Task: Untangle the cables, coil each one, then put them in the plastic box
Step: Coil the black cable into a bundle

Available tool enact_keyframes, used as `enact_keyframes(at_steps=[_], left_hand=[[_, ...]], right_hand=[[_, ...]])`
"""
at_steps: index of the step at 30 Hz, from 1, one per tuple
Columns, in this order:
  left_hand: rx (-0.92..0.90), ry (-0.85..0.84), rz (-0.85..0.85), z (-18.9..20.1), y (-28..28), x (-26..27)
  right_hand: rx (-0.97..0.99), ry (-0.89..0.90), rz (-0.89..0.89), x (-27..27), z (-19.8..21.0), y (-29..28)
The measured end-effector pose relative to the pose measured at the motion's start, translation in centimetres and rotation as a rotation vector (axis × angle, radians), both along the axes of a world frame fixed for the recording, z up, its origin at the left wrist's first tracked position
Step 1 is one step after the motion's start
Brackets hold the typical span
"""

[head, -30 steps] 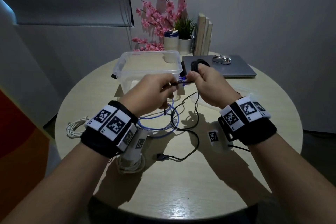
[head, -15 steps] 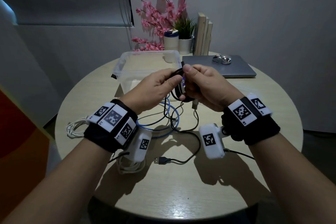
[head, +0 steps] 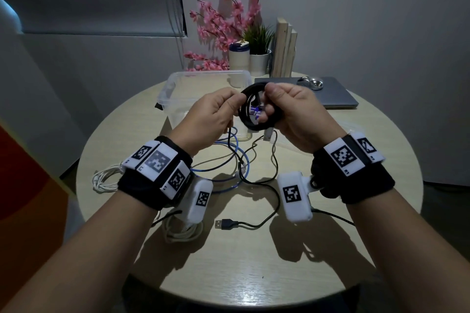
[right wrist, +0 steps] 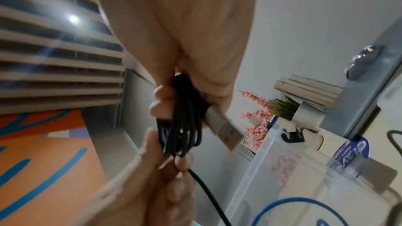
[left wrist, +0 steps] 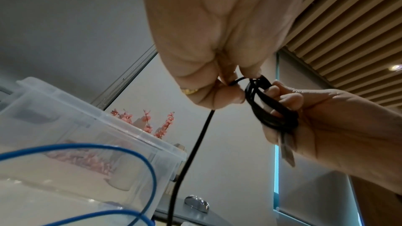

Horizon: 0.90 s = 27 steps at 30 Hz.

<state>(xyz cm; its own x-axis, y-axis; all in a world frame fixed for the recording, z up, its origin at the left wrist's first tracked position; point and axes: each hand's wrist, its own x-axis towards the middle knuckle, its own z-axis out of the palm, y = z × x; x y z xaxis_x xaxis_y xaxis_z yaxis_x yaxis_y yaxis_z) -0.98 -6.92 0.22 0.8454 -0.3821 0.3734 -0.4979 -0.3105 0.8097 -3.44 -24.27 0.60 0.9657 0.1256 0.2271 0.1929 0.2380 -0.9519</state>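
Above the table my right hand [head: 287, 109] grips a small coil of black cable [head: 250, 115], fingers through its loops [left wrist: 274, 109]; a silver USB plug [right wrist: 224, 130] sticks out below the palm. My left hand [head: 216, 114] pinches the same cable's free strand [left wrist: 236, 82] beside the coil. That strand [left wrist: 191, 157] hangs to the table and ends in a USB plug [head: 225, 224]. A blue cable [head: 236, 165] lies looped under my hands. The clear plastic box [head: 173, 84] stands just behind them. White cable bundles lie at the left [head: 104, 179] and under my left wrist [head: 181, 232].
A closed grey laptop [head: 338, 96] with a shiny mouse [head: 311, 82] sits at the back right. Behind the box stand pink flowers [head: 218, 25], a white cup [head: 239, 58], a potted plant [head: 259, 40] and wooden blocks [head: 284, 48]. The round table's front edge [head: 254, 295] is near.
Both hands have risen from the table. The black cable went from a short bundle to a visible round coil in my right hand, with another loop added.
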Motion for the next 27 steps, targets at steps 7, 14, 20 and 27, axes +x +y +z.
enact_keyframes(at_steps=[7,14,20,27], left_hand=[[0.112,0.068,0.079,-1.8,0.0,0.0],[0.256,0.064,0.224,-2.9,1.3,0.9],[-0.396,0.175,0.291,-1.5,1.1,1.1],[-0.663,0.257,0.224,-0.4,0.8,0.5]], right_hand=[[0.221,0.043,-0.040,0.3,0.5,-0.1],[0.273,0.034,-0.032,0.5,0.9,-0.6],[0.221,0.081,0.076,0.3,-0.3,-0.2],[0.154,0.127,0.031,0.3,-1.5,0.2]])
